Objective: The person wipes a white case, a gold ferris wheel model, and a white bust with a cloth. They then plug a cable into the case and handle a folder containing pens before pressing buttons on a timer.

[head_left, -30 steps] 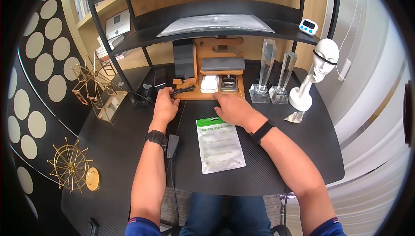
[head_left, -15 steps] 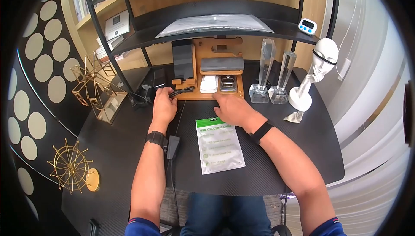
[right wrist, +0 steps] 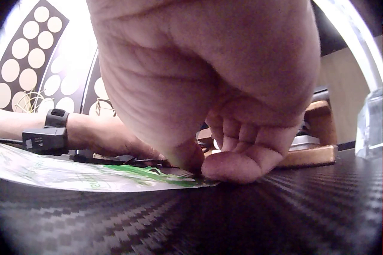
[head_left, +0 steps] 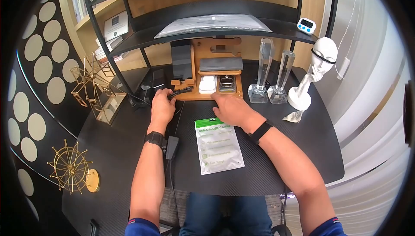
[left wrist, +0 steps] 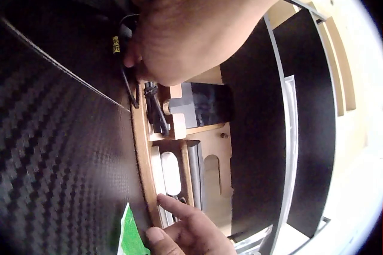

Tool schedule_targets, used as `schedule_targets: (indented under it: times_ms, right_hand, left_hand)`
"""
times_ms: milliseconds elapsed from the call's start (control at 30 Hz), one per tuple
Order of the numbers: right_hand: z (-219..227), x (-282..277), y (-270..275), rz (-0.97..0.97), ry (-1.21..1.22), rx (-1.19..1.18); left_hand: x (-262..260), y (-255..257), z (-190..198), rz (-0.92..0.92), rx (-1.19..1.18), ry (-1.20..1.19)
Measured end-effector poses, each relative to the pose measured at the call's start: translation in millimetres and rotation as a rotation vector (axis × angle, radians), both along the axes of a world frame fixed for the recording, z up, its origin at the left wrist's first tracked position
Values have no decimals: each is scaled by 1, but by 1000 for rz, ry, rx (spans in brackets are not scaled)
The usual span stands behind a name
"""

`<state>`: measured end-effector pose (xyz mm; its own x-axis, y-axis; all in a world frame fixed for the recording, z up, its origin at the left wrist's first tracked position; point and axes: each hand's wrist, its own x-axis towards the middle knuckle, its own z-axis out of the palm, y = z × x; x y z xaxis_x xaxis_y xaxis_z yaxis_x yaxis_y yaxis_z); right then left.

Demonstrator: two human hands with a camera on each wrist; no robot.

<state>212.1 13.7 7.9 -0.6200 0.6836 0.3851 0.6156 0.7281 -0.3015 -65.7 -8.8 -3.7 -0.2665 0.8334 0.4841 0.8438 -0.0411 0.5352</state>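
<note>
My left hand (head_left: 162, 108) is at the left front corner of a wooden desk organizer (head_left: 194, 97), fingers just left of a bundled black cable (head_left: 181, 91). In the left wrist view, a thin black cord with a yellow tag (left wrist: 116, 44) runs beside that hand; its fingertips are hidden, and I cannot tell whether they grip the cord. Resting at the organizer's front edge is my right hand (head_left: 233, 110), fingers loosely bent and holding nothing. Near its thumb lies a green-and-clear USB-C cable pouch (head_left: 220, 149). A white case (head_left: 208, 83) and a dark case (head_left: 227, 83) sit in the organizer.
Two crystal trophies (head_left: 260, 74) and a white face sculpture (head_left: 300, 98) stand at the right. Gold ornaments, including a small wheel (head_left: 70, 167), occupy the left. Above the organizer runs a black shelf (head_left: 142, 37) bearing a plastic-wrapped sheet and a small timer (head_left: 306, 25).
Both hands keep their places at the organizer. The head view has shifted very slightly; nothing on the desk has visibly moved.
</note>
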Motion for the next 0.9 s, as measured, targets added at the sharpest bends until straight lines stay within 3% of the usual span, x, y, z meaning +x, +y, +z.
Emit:
schedule_targets:
  times_ms: [833,900]
  right_hand:
    - [1,-1,-1,-11,-11,5]
    - [2,-1,-1,-11,-17,-4]
  left_hand:
    - [-2,1,-3,24,71,58]
    - [1,-1,3,35,-6,24]
